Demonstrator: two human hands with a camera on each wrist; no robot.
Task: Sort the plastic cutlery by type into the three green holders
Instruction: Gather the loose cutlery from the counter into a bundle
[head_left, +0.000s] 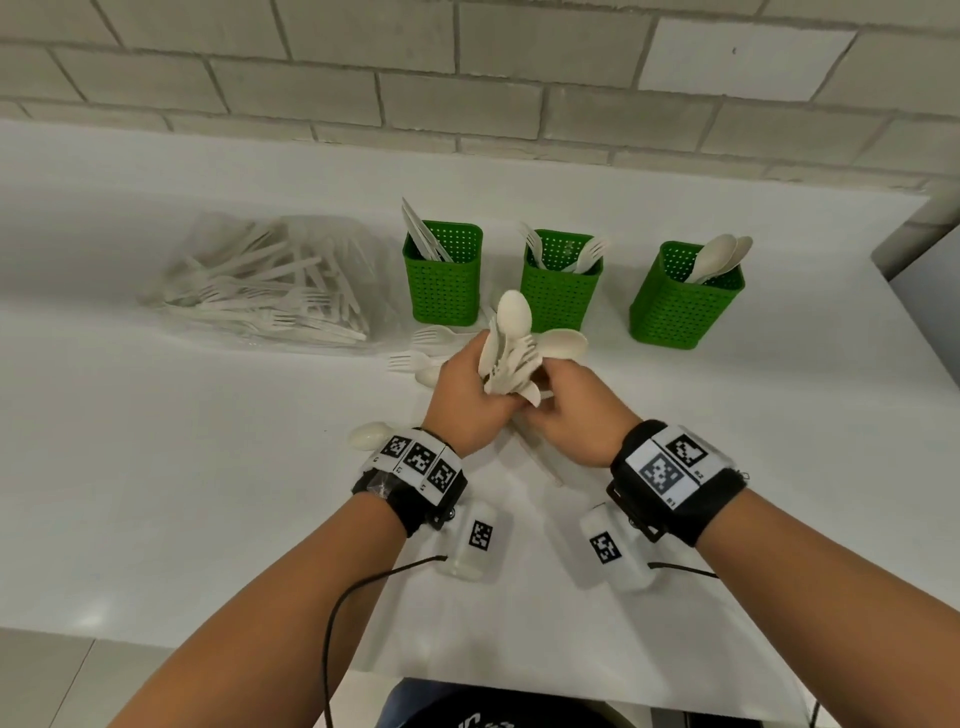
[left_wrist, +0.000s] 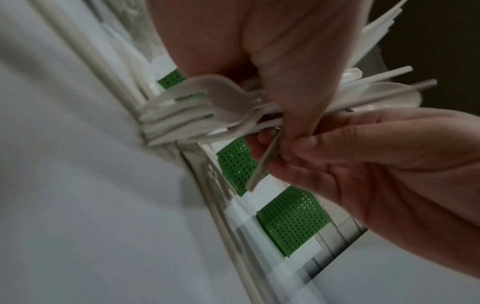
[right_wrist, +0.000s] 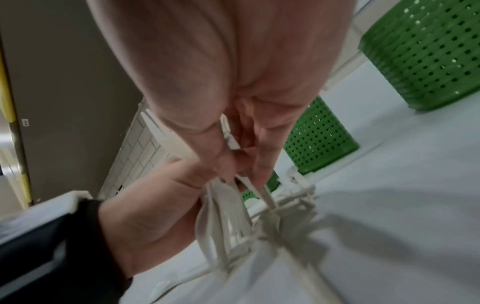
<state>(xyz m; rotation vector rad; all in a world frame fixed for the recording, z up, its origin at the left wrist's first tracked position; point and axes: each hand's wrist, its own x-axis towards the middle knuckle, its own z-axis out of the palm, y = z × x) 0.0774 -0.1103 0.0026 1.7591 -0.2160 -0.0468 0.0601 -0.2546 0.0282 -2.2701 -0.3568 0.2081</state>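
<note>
My left hand (head_left: 470, 395) grips a mixed bundle of white plastic cutlery (head_left: 511, 353), spoon bowls and fork tines pointing up. My right hand (head_left: 558, 402) meets it from the right. The left wrist view shows the right hand (left_wrist: 337, 164) pinching one thin handle (left_wrist: 265, 162) below the fork heads (left_wrist: 187, 109); which type of piece it is stays hidden. Behind stand three green holders: the left holder (head_left: 442, 280) with knives, the middle holder (head_left: 560, 291) with forks, the right holder (head_left: 684, 306) with spoons.
A clear bag of unsorted cutlery (head_left: 265, 286) lies at the left. Loose forks (head_left: 431, 335) and a spoon (head_left: 428, 376) lie in front of the left holder. Another spoon (head_left: 369, 435) lies by my left wrist. Knives (head_left: 540, 457) lie under my hands. The tiled wall (head_left: 467, 78) is behind.
</note>
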